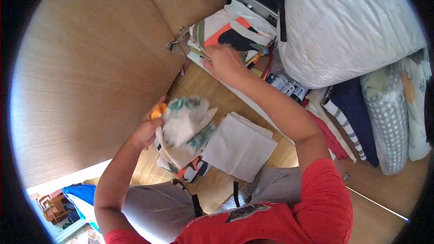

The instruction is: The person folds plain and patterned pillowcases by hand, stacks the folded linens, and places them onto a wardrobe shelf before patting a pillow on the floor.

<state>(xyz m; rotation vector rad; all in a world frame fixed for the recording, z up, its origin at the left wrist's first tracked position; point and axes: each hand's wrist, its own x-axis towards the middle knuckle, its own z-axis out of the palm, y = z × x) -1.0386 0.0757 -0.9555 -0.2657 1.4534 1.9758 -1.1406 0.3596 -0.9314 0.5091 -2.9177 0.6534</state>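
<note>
My left hand [148, 129] is closed on a loosely bunched cream cloth [178, 124] with green leaf print. An orange patch [158, 110] shows by its fingers. Under that bundle lies a folded cloth [194, 168] in orange, black and white. My right hand [226, 63], slightly blurred, reaches to the front edge of a folded patterned cloth [235, 29] stacked in the cabinet. Its fingers and thumb close around the edge of that cloth. A folded plain white cloth [241, 147] rests on the wooden floor between my arms and my knees.
A wooden cabinet door [95, 72] stands at the left, with a metal hinge [174, 43]. A large white plastic-wrapped bundle [348, 22] fills the upper right. Below it are a dark blue folded textile [355, 117] and a checked roll [389, 122] in plastic.
</note>
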